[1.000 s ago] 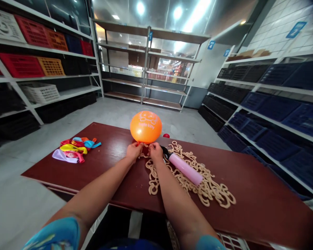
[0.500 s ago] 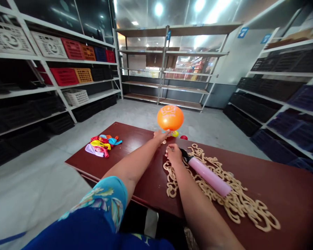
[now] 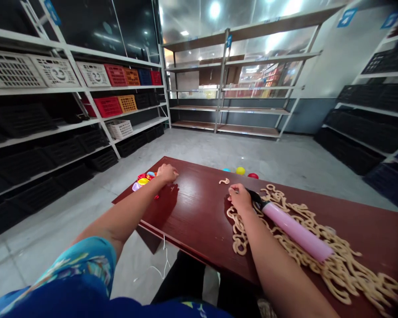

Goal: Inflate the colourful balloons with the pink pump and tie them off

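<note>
My left hand (image 3: 167, 173) is over the far left of the table, beside a small pile of limp balloons (image 3: 142, 182) in red, yellow, purple and blue. Its fingers curl downward and are partly hidden, so their grip is unclear. My right hand (image 3: 240, 198) is closed, fingertips pressed together, by the black end of a pink hand pump (image 3: 296, 229); anything inside the fingers is too small to make out. The pump lies on a heap of tan curved hook-shaped pieces (image 3: 345, 265). One loose tan piece (image 3: 224, 181) sits near the table's far edge.
Beyond the far edge of the dark red table (image 3: 192, 207) show a yellow balloon (image 3: 240, 170), a red balloon (image 3: 253, 176) and a bit of blue. Shelves with crates (image 3: 108, 107) line the left. A white cable (image 3: 166, 258) hangs below the front edge.
The inflated orange balloon has left my left hand and is out of view. My left hand has moved left to the limp balloons. My right hand stays by the pump.
</note>
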The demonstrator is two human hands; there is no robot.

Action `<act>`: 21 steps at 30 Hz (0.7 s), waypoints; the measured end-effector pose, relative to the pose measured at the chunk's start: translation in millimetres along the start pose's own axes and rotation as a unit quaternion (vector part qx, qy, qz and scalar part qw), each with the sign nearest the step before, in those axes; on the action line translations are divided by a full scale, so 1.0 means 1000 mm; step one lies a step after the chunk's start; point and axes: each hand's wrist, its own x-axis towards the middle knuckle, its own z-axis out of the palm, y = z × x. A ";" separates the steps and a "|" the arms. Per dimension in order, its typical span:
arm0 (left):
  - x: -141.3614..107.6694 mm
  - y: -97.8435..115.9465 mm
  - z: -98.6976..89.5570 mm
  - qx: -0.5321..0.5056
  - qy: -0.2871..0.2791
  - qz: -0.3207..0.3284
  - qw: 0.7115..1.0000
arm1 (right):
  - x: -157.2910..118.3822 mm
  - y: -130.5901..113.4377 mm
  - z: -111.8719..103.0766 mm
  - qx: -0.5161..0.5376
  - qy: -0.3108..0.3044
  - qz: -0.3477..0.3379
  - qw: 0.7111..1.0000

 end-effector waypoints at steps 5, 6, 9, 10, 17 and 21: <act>-0.015 -0.013 0.017 0.062 -0.043 -0.025 0.997 | -0.003 -0.006 -0.002 -0.011 -0.005 -0.006 1.000; -0.016 -0.015 0.021 0.067 -0.042 -0.031 0.996 | -0.004 -0.007 -0.002 -0.016 -0.006 -0.006 1.000; -0.019 -0.020 0.032 0.062 -0.017 -0.053 0.997 | -0.006 -0.008 -0.003 -0.023 -0.009 -0.006 1.000; -0.019 -0.022 0.035 0.058 -0.006 -0.054 0.997 | -0.006 -0.009 -0.003 -0.024 -0.009 -0.008 1.000; -0.019 -0.012 0.031 -0.062 0.104 -0.028 0.992 | -0.008 -0.014 -0.003 -0.023 -0.001 -0.022 0.999; -0.020 0.022 0.014 -0.189 0.087 0.018 0.978 | -0.014 -0.022 -0.001 0.094 -0.015 -0.096 0.991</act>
